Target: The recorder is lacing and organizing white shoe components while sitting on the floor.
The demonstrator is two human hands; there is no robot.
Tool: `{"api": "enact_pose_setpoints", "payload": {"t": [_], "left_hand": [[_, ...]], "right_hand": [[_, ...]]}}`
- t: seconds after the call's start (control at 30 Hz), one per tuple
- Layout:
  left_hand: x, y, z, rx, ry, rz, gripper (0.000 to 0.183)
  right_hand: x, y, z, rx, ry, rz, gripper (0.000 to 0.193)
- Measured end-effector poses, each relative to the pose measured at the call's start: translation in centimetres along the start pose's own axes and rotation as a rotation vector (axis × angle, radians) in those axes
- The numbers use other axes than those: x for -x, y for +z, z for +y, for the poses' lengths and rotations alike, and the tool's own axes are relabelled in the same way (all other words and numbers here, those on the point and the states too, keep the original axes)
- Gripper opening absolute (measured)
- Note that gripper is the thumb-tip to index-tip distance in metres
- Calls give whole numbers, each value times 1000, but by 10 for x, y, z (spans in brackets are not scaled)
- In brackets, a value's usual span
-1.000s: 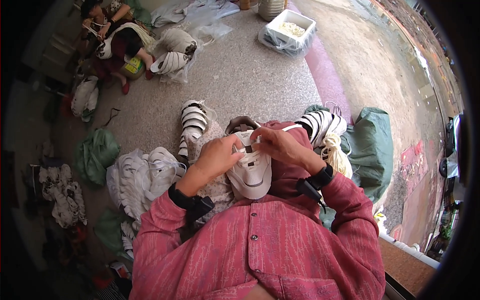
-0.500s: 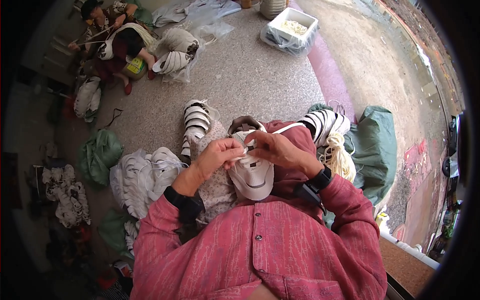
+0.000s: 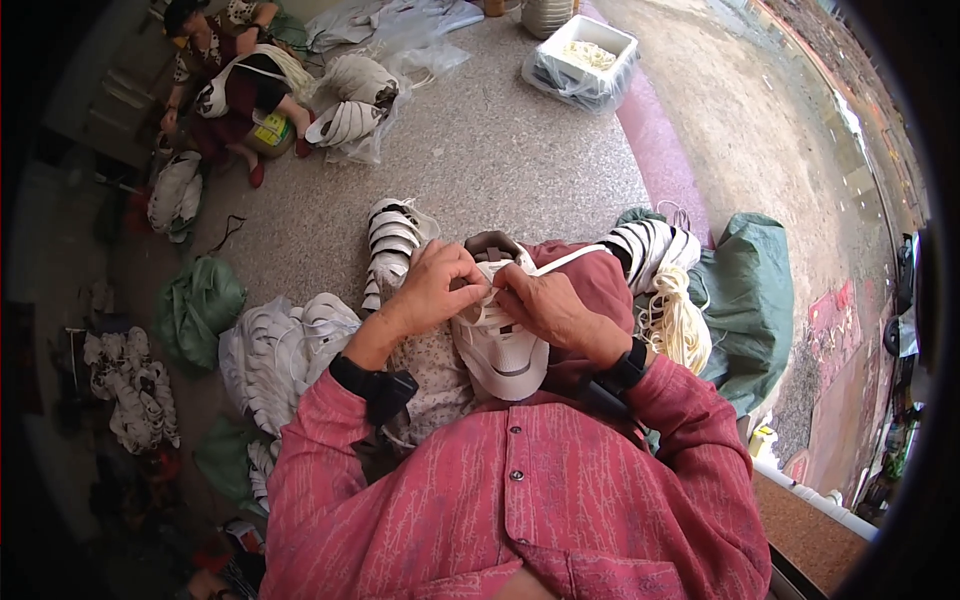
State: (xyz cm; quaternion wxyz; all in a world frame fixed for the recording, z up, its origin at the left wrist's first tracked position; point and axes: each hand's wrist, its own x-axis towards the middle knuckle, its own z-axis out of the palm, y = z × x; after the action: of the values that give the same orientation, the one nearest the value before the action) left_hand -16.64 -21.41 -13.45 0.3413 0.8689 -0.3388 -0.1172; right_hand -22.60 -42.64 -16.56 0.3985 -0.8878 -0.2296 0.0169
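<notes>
A white sneaker (image 3: pixel 506 362) rests on my lap, its toe toward my body and its dark-lined collar away from me. A flat white shoelace (image 3: pixel 572 259) runs from the shoe past my right hand toward the right. My left hand (image 3: pixel 440 285) is over the left side of the lacing, thumb and fingers pinched together. My right hand (image 3: pixel 545 308) meets it from the other side, also pinched, at the lace over the upper part of the tongue. The fingertips hide just how each hand grips the lace and which eyelets are threaded.
Stacked white shoes (image 3: pixel 390 245) stand beyond my left knee, others (image 3: pixel 648 250) at my right. A bundle of cream laces (image 3: pixel 677 325) hangs beside a green sack (image 3: pixel 745 310). Bagged shoes (image 3: pixel 285 355) lie left. A bin of laces (image 3: pixel 590 62) stands far off; another person (image 3: pixel 235 95) sits far left.
My left hand has risen slightly away from me, and my right fingers have curled in closer over the lacing. The seated person has lowered an arm that was stretching a lace.
</notes>
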Motion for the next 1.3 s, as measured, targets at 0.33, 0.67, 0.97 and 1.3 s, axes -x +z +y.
{"api": "enact_pose_setpoints", "payload": {"t": [0.33,0.67,0.97,1.3], "left_hand": [[-18,5,6,-284,-82,-187,15],[-1,-40,9,1291,-508,30,19],[105,-145,-8,1793,-76,470,27],[193,-70,-124,1826,-363,1018,31]], "right_hand": [[7,-3,6,-130,22,-47,19],[11,-15,-1,-229,64,-131,35],[29,-24,36,-201,271,56,31],[54,-36,56,513,129,246,8]]}}
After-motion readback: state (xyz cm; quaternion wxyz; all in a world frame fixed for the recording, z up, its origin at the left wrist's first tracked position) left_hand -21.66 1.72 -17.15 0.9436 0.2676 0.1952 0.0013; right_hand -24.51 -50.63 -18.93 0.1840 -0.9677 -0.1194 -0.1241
